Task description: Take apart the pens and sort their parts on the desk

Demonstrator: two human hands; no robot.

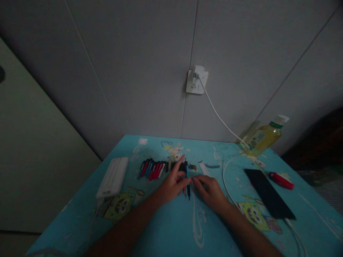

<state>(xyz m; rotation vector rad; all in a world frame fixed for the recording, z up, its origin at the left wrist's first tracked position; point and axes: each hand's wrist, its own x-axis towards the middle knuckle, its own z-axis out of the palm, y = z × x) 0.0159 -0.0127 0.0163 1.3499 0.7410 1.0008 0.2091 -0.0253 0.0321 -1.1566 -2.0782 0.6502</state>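
Note:
My left hand (173, 184) grips a blue and black pen (187, 172) between thumb and fingers, its index finger stretched out ahead. The pen points away from me, its dark tip nearest. Close on its right, the thumb and fingers of my right hand (210, 189) are pinched together beside the pen; what they hold, if anything, is too small to make out. Beyond my left hand lies a row of blue, red and white pen barrels (152, 169), with short black parts (169, 166) to its right. Thin white sticks (204, 168) and a dark spring-like strip (213, 166) lie beyond my right hand.
A white power bank (112, 177) is at the left of the patterned blue table (166, 228). To the right are a black phone (269, 192), a red object (281, 181) and a bottle of yellow liquid (264, 138). A white cable (218, 116) runs down from the wall charger (197, 73).

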